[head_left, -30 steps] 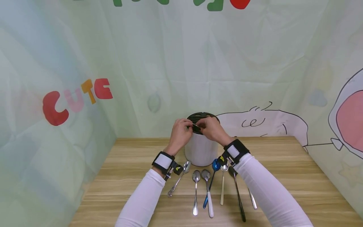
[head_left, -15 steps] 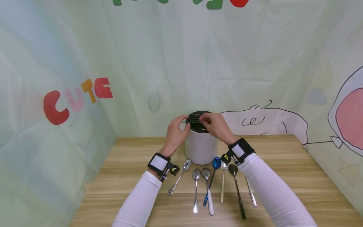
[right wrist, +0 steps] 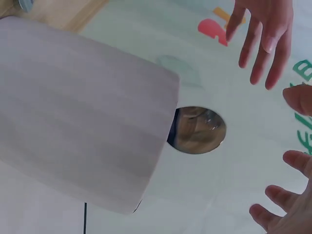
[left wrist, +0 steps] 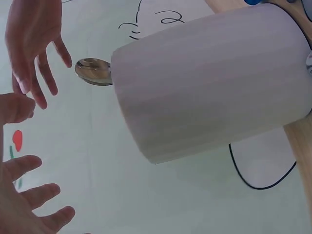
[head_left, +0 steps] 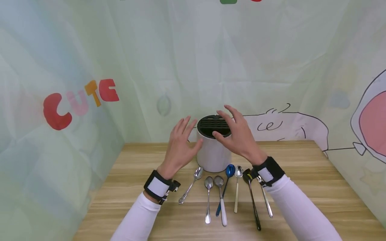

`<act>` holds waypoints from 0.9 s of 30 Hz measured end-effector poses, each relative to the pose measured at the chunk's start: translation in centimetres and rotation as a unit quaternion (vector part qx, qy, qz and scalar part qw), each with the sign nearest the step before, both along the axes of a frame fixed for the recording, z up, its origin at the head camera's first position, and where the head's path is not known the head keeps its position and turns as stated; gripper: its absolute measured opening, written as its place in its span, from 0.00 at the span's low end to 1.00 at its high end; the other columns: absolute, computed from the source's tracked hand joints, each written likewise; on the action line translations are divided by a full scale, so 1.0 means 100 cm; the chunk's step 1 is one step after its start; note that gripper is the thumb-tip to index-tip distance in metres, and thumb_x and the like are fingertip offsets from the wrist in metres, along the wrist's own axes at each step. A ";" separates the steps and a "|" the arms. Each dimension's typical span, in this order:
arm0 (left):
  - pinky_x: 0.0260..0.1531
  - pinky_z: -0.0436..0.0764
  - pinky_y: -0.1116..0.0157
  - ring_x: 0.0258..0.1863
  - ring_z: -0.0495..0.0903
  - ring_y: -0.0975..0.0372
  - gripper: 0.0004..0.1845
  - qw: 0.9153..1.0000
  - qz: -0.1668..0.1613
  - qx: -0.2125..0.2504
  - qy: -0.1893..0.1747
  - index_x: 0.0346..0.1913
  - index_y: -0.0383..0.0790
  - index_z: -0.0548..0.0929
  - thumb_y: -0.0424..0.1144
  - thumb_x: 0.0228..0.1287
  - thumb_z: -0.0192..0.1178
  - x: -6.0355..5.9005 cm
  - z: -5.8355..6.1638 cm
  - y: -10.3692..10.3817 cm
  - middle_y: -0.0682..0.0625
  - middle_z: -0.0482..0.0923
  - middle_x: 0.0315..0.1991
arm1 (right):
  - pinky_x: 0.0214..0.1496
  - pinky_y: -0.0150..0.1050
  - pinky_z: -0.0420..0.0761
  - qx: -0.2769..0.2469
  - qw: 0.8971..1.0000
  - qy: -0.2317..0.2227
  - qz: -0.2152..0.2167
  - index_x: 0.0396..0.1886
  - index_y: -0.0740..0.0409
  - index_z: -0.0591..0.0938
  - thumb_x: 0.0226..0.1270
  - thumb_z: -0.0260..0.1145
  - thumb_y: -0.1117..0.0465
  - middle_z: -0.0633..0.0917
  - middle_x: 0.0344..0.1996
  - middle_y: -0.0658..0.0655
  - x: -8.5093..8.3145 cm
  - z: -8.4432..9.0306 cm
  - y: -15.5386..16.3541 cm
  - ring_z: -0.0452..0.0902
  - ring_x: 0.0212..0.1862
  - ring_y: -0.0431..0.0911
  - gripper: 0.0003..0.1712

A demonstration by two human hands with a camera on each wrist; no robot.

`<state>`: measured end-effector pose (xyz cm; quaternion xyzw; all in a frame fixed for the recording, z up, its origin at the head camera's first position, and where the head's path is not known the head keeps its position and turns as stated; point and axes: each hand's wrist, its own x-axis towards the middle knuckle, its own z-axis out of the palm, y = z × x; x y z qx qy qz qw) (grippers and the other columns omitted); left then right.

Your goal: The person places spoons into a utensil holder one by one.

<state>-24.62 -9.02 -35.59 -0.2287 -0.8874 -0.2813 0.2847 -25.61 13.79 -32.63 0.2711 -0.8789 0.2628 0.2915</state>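
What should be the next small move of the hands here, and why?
Probably the right hand should come down to the row of spoons and pick one up. Both hands hover open beside the white holder, the left hand holding nothing. One spoon bowl already sticks out of the slotted black lid, while seven spoons lie on the table before it.

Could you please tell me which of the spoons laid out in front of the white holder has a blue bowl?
It is the blue spoon, fourth from the person's left in the row; its bowl and handle are bright blue, while the others are silver, white-handled or black.
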 end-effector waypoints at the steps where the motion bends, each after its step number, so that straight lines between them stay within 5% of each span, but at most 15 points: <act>1: 0.71 0.58 0.41 0.75 0.57 0.45 0.34 1.000 0.001 -0.013 0.011 0.71 0.46 0.68 0.51 0.63 0.60 0.004 0.000 -0.001 0.43 0.61 0.75 | 0.71 0.65 0.60 0.007 1.000 0.010 -0.001 0.71 0.51 0.68 0.60 0.68 0.45 0.62 0.74 0.62 0.004 -0.001 0.000 0.58 0.74 0.61 0.40; 6: 0.70 0.57 0.37 0.75 0.57 0.44 0.35 0.998 0.003 -0.044 0.051 0.71 0.45 0.69 0.53 0.62 0.60 0.023 0.001 -0.005 0.43 0.61 0.75 | 0.72 0.68 0.52 0.019 0.999 0.050 -0.002 0.73 0.48 0.66 0.57 0.66 0.41 0.59 0.76 0.61 0.024 -0.008 -0.003 0.51 0.76 0.60 0.45; 13: 0.69 0.55 0.35 0.75 0.56 0.44 0.35 0.996 -0.015 -0.045 0.076 0.71 0.45 0.69 0.53 0.61 0.60 0.047 -0.001 -0.010 0.41 0.61 0.74 | 0.70 0.72 0.52 0.022 0.996 0.085 0.015 0.72 0.49 0.68 0.61 0.61 0.36 0.61 0.75 0.62 0.046 -0.025 -0.007 0.54 0.75 0.63 0.42; 21: 0.67 0.59 0.34 0.73 0.60 0.42 0.36 0.993 -0.016 -0.062 0.100 0.69 0.45 0.71 0.51 0.56 0.65 0.067 -0.016 -0.015 0.39 0.66 0.71 | 0.69 0.72 0.54 0.013 0.997 0.064 0.037 0.70 0.51 0.70 0.64 0.59 0.37 0.63 0.74 0.62 0.071 -0.051 -0.014 0.54 0.75 0.62 0.38; 27: 0.66 0.60 0.35 0.72 0.61 0.41 0.38 0.994 -0.009 -0.068 0.089 0.68 0.43 0.72 0.50 0.54 0.68 0.079 -0.035 -0.020 0.40 0.66 0.72 | 0.70 0.70 0.57 0.035 0.997 0.045 0.045 0.69 0.51 0.70 0.57 0.70 0.45 0.65 0.73 0.61 0.079 -0.072 -0.026 0.56 0.75 0.60 0.41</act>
